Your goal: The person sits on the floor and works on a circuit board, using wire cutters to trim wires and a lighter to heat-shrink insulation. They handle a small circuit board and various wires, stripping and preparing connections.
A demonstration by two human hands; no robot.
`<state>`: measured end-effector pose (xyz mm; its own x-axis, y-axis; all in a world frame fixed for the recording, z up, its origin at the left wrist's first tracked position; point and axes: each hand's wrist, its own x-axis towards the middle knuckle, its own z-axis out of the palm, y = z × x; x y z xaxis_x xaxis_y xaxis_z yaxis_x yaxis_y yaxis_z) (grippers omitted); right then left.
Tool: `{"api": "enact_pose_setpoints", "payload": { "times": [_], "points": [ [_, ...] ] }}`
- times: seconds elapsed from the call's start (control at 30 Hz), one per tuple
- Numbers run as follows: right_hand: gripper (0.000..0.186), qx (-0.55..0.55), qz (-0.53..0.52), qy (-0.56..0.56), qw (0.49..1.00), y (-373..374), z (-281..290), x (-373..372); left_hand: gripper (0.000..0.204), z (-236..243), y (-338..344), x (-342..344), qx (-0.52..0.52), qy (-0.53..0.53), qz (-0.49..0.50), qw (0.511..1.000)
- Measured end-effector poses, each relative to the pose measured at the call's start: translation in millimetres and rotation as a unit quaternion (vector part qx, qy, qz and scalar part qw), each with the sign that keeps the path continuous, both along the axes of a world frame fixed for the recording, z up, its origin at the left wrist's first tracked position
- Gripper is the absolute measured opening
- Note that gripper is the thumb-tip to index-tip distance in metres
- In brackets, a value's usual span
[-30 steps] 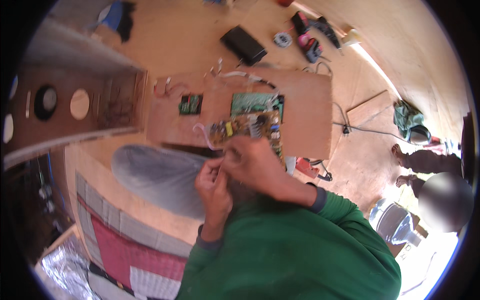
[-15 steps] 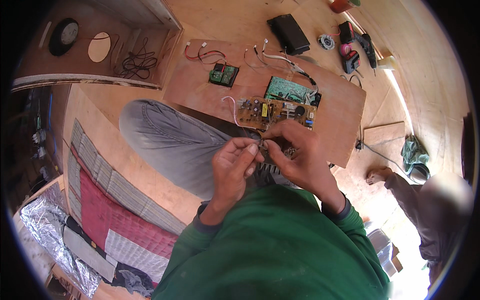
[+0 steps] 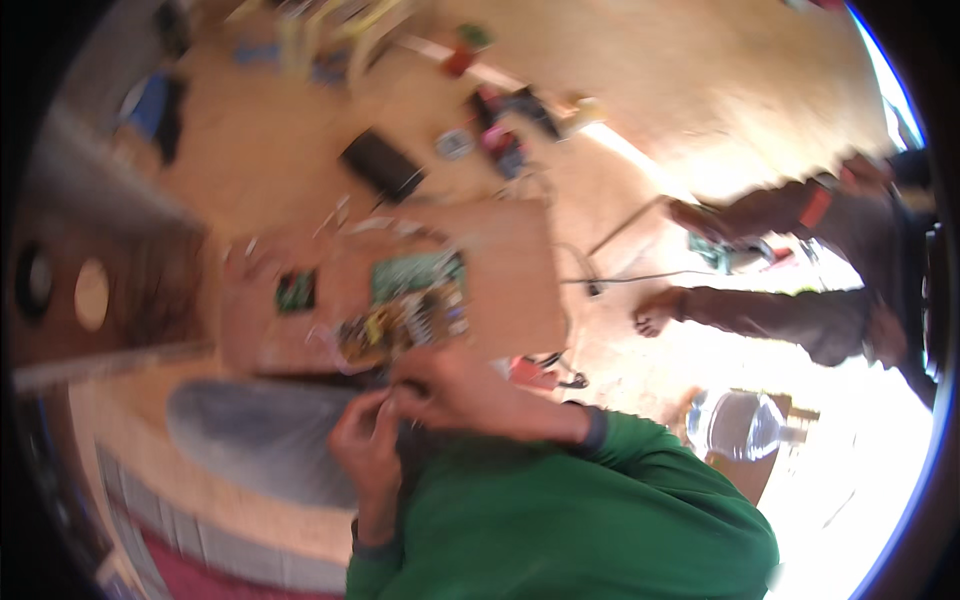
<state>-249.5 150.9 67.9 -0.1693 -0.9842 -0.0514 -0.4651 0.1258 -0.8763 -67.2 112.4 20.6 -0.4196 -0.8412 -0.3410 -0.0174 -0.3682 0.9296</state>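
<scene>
The picture is blurred by motion. My left hand (image 3: 365, 440) and my right hand (image 3: 455, 392) meet fingertip to fingertip just below a wooden board (image 3: 505, 270) on the floor. Both pinch something small between them that looks like a thin wire; the blur hides its detail. On the board lie a green circuit board (image 3: 418, 275), a crowded board with yellow and brown parts (image 3: 405, 325) right above my fingers, and a small green board (image 3: 295, 290) to the left. My green sleeves fill the lower middle.
A wooden speaker cabinet (image 3: 90, 300) with round holes stands at the left. A black box (image 3: 382, 165) and red tools (image 3: 497, 140) lie beyond the board. Another person's legs (image 3: 780, 320) are at the right, beside a cable (image 3: 625, 278) and a clear plastic container (image 3: 737, 425).
The view has swung and blurred; the board now sits higher and more central. Both hands stay pinched together below the board. The other person's legs have come further into view at the right.
</scene>
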Motion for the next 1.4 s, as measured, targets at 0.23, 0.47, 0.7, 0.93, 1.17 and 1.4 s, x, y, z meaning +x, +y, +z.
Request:
{"api": "enact_pose_setpoints", "payload": {
  "times": [0.23, 0.47, 0.7, 0.93, 1.17, 1.4],
  "points": [
    [0.017, -0.008, -0.068, -0.010, 0.998, 8, 13, 2, 0.012, -4, 0, -3, 0.039, 0.055, -0.001, 0.998],
    [0.017, -0.132, -0.138, 0.022, 0.981, 14, 18, 5, 0.012, 1, -3, -3, 0.066, 0.068, 0.012, 0.995],
    [0.072, -0.221, -0.569, 0.536, 0.583, 61, 64, -138, 0.013, 9, -9, -4, 0.068, 0.071, 0.030, 0.995],
    [0.049, -0.116, -0.509, 0.549, 0.652, 84, 39, -225, 0.016, 8, -14, -1, 0.098, 0.070, 0.019, 0.993],
    [0.038, -0.111, -0.542, 0.544, 0.631, 76, 36, -191, 0.017, 2, -14, 6, 0.101, 0.128, 0.008, 0.987],
    [0.031, -0.132, -0.462, 0.668, 0.567, 80, 27, -187, 0.019, -2, -17, 7, 0.106, 0.138, 0.011, 0.985]
  ]
}}
